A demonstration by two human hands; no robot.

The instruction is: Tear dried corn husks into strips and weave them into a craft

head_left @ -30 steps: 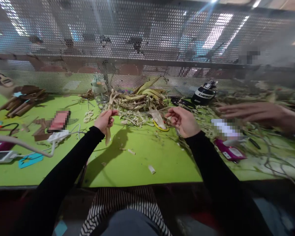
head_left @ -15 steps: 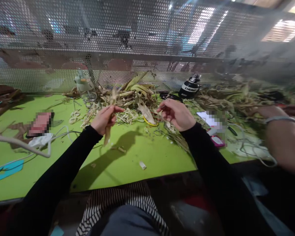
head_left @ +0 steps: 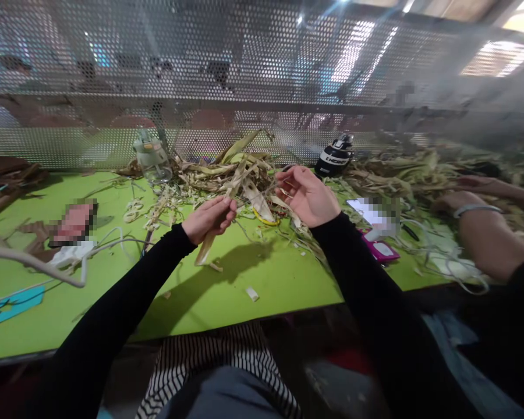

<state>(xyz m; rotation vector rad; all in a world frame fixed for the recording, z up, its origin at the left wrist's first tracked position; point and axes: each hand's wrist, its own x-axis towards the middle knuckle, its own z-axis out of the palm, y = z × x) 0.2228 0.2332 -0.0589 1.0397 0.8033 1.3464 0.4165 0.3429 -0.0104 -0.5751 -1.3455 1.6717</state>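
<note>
Gripping a leaf strip (head_left: 206, 248) in the left hand (head_left: 213, 220), pinched between thumb and fingers, clear of the green surface (head_left: 283, 285). Running slantwise through the grip, with one end up in front of the leaf heap (head_left: 205, 174) and the other hanging below the palm. Released on the right hand (head_left: 309, 196): loosely curled, with fingers parted, near the heap's right end. Got a yellow loop (head_left: 265, 222) between the hands, partly under a pale husk (head_left: 257, 199). Also got a pale green bottle (head_left: 152, 162) and a black-and-white bottle (head_left: 334, 156) at the back, near the perforated screen (head_left: 244, 35). Can see a pink phone (head_left: 74, 223) and a blue tag (head_left: 16, 304) off left, a purple device (head_left: 381, 250) off right. Seeing a co-worker's hand (head_left: 452, 202) in more leaves farther right; can't tell its hold.
</note>
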